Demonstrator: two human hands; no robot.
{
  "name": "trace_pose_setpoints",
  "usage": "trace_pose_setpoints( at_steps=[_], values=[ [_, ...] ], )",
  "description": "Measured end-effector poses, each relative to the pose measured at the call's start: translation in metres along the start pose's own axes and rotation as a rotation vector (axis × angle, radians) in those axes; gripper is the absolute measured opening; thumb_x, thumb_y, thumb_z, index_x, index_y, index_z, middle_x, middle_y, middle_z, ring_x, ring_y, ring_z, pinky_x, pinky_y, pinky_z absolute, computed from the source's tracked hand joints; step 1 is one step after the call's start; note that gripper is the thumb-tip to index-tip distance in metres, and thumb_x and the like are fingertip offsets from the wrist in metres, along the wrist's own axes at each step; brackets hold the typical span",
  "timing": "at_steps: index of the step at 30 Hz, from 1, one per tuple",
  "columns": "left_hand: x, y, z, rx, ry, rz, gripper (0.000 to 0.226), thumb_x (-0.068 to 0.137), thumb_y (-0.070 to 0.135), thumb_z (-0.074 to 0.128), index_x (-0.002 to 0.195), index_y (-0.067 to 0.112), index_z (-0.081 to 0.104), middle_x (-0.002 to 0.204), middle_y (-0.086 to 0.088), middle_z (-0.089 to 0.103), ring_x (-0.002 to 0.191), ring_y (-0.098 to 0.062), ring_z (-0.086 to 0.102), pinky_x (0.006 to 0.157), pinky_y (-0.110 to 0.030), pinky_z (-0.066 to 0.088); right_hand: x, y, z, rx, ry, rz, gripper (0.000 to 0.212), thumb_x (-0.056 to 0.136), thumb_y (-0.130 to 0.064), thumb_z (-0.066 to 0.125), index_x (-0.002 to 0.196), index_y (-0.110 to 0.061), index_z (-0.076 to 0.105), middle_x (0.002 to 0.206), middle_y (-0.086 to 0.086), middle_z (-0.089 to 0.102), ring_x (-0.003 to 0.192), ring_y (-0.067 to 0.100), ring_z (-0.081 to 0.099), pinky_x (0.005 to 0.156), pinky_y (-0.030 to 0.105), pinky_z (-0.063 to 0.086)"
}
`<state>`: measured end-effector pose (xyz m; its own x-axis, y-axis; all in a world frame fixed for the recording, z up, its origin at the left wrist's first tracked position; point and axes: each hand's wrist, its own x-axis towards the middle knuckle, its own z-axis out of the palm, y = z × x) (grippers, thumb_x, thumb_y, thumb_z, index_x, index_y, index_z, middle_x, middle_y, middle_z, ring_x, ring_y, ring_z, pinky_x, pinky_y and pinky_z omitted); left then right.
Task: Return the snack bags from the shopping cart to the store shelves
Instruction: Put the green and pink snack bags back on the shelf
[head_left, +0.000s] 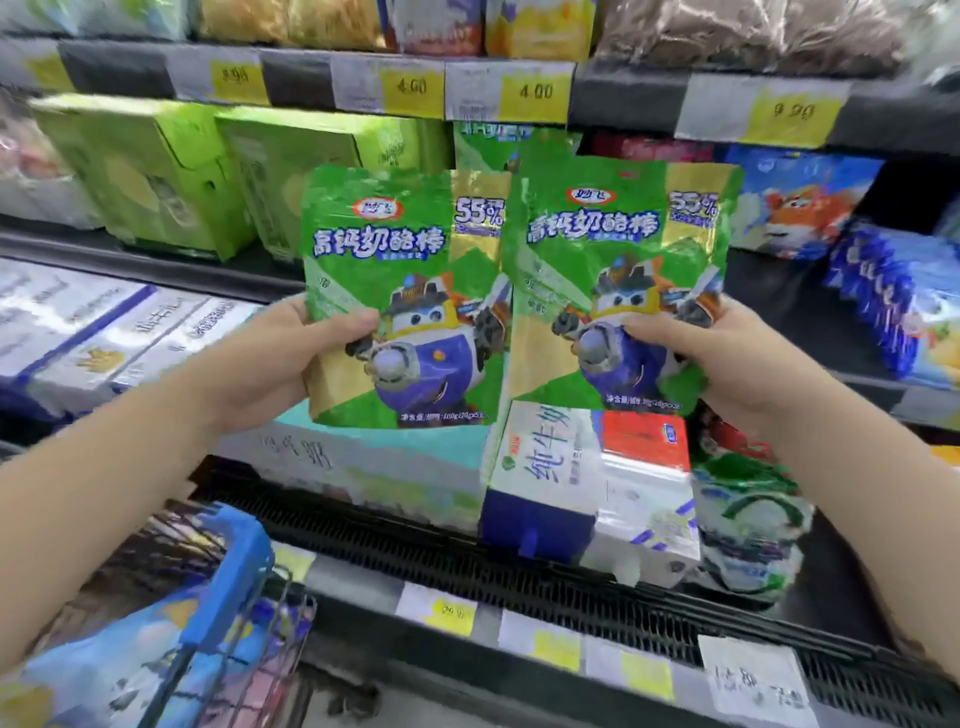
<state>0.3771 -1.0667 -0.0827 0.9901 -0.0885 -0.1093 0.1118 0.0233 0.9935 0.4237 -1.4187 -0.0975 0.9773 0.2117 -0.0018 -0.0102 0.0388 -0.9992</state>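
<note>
Two matching green snack bags with a cartoon plane robot are held up side by side in front of the shelves. My left hand (280, 358) grips the left green bag (400, 249) at its lower left edge, thumb on the front. My right hand (722, 353) grips the right green bag (618, 244) at its lower right, thumb across the front. The right bag overlaps the left one slightly. Behind them a similar green bag (493, 143) stands on the middle shelf. The shopping cart (228, 577), blue-handled with a blue bag inside, sits at the lower left.
Green boxes (156, 171) fill the middle shelf to the left, blue snack bags (800, 197) to the right. Milk cartons (592, 483) and white boxes (93, 332) lie on the lower shelf. Yellow price tags (535, 93) line the shelf edges. A black vent grille (467, 566) runs below.
</note>
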Motion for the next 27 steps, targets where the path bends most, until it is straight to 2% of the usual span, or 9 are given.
trace_pose_setpoints(
  at_steps=[4, 9, 11, 13, 18, 23, 27],
  values=[
    [0.017, -0.010, -0.003, 0.040, 0.015, 0.079, 0.026, 0.057, 0.033, 0.076, 0.083, 0.030, 0.081, 0.092, 0.004, 0.077, 0.073, -0.007, 0.072, 0.065, -0.025, 0.060, 0.022, 0.009, -0.001, -0.014, -0.047, -0.055, 0.046, 0.078, -0.013, 0.073, 0.123, -0.005, 0.067, 0.111, 0.010, 0.077, 0.093, 0.022, 0.076, 0.071, 0.028, 0.061],
    [0.028, -0.019, -0.005, 0.047, 0.042, 0.149, 0.014, 0.057, 0.035, 0.074, 0.068, 0.028, 0.079, 0.073, 0.007, 0.073, 0.061, -0.005, 0.068, 0.057, -0.020, 0.056, 0.029, 0.022, 0.003, -0.018, -0.050, -0.101, 0.035, 0.089, -0.007, 0.069, 0.124, -0.007, 0.067, 0.113, 0.011, 0.077, 0.093, 0.023, 0.077, 0.071, 0.031, 0.063],
    [0.032, -0.024, -0.008, 0.036, 0.005, 0.165, 0.013, 0.066, 0.031, 0.072, 0.076, 0.026, 0.080, 0.082, 0.003, 0.075, 0.067, -0.008, 0.070, 0.061, -0.022, 0.058, 0.030, 0.025, 0.004, -0.019, -0.050, -0.105, 0.039, 0.089, -0.007, 0.070, 0.127, -0.006, 0.065, 0.115, 0.012, 0.076, 0.101, 0.027, 0.075, 0.079, 0.034, 0.063],
    [0.035, -0.029, -0.011, 0.025, -0.014, 0.169, 0.014, 0.078, 0.026, 0.068, 0.084, 0.023, 0.080, 0.091, 0.000, 0.076, 0.072, -0.010, 0.071, 0.064, -0.024, 0.059, 0.030, 0.027, 0.004, -0.023, -0.039, -0.103, 0.039, 0.089, -0.007, 0.070, 0.127, -0.007, 0.064, 0.114, 0.011, 0.076, 0.103, 0.029, 0.075, 0.081, 0.034, 0.063],
    [0.038, -0.030, -0.012, -0.003, -0.003, 0.174, 0.019, 0.091, 0.020, 0.058, 0.104, 0.015, 0.071, 0.098, -0.003, 0.076, 0.076, -0.011, 0.072, 0.063, -0.024, 0.058, 0.034, 0.023, 0.004, -0.035, -0.017, -0.085, 0.039, 0.088, -0.011, 0.073, 0.126, -0.009, 0.065, 0.110, 0.012, 0.077, 0.092, 0.024, 0.077, 0.070, 0.030, 0.062],
    [0.035, -0.024, -0.018, 0.010, 0.024, 0.165, 0.019, 0.097, 0.018, 0.055, 0.109, 0.012, 0.068, 0.100, -0.005, 0.076, 0.076, -0.012, 0.073, 0.063, -0.024, 0.058, 0.063, 0.009, 0.005, -0.092, 0.017, -0.091, 0.051, 0.085, -0.017, 0.079, 0.130, -0.004, 0.060, 0.113, 0.017, 0.076, 0.108, 0.035, 0.072, 0.095, 0.046, 0.058],
    [0.032, -0.019, -0.026, 0.014, 0.050, 0.163, 0.019, 0.094, 0.020, 0.058, 0.101, 0.014, 0.074, 0.103, -0.008, 0.076, 0.078, -0.015, 0.073, 0.064, -0.027, 0.060, 0.094, -0.005, 0.021, -0.133, 0.061, -0.086, 0.045, 0.087, -0.015, 0.079, 0.127, -0.005, 0.062, 0.108, 0.014, 0.077, 0.107, 0.034, 0.073, 0.091, 0.041, 0.060]
  ],
)
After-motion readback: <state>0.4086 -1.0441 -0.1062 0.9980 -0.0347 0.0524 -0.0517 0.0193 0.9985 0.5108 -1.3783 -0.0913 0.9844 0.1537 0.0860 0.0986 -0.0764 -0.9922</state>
